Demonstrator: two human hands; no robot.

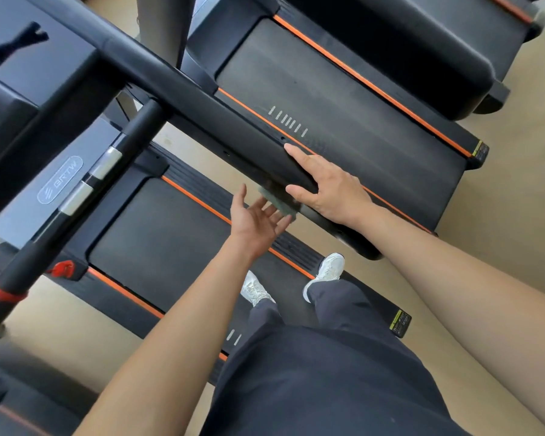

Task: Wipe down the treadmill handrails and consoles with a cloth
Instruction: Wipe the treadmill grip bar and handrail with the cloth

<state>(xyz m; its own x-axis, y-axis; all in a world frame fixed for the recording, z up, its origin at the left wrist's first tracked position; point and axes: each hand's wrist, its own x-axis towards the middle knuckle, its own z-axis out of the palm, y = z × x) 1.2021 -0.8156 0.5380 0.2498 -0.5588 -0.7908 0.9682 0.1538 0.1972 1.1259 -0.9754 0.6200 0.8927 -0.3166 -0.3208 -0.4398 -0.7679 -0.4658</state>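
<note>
The right hand (328, 187) lies over the black handrail (233, 130), back upward; its index finger (299, 154) stretches straight along the rail's top and its thumb (299, 194) lies along the rail's near edge; the other fingers are hidden past the far edge, so I cannot tell whether the hand grips the rail or only rests on it. Just below that thumb, between the two hands, a small greenish cloth (282, 204) sits against the rail's near side; it is blurred, and I cannot tell which hand holds it there. The left hand (255, 220) is turned palm up with its fingers straight and slightly spread, holding nothing in the palm; its fingertips (280, 215) reach up to the cloth and touch it from beneath.

Under the left hand runs an orange stripe (199, 202) along the edge of the treadmill belt (158, 234); below both wrists two white shoes (255, 289) stand on that belt, with dark trousers (343, 309) above them. Well beyond the left hand, a black grip bar (139, 124) with silver sections crosses in front of the console (29, 67); a red clip (62, 269) sits near the belt's front corner. Beyond the right hand lies the belt of a second treadmill (343, 99); to the right of the right forearm is beige floor (501, 215).
</note>
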